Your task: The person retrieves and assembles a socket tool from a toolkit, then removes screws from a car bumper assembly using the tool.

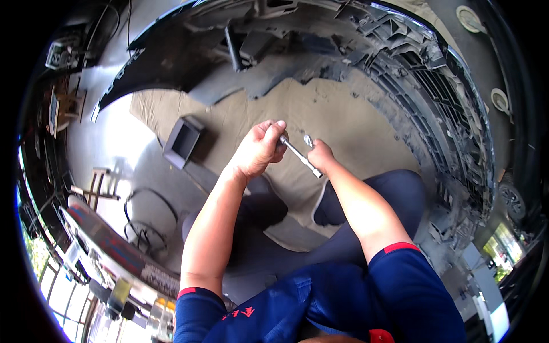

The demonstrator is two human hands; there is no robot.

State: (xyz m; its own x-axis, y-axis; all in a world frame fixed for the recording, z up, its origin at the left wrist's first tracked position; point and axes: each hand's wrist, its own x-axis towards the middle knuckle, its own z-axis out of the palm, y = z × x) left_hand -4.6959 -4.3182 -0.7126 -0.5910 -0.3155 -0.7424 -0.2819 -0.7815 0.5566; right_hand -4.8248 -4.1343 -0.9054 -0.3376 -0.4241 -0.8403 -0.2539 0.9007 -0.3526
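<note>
My left hand (264, 147) is closed around the upper end of a slim silver socket tool (301, 156), whose shaft slants down to the right with its tip free. Just right of it, my right hand (320, 155) grips a small silver metal piece (308, 139) that sticks up from the fingers; its exact kind is too small to tell. Both hands are above a beige ground sheet (360, 137), between my dark-trousered legs.
A large dark curved car bumper (148, 63) with grilles and brackets arches around the top and right. A dark open box (182, 143) lies left of my hands. At left are a wooden stool (97, 183), a coiled black hose (137, 228) and a long board-like piece (108, 246).
</note>
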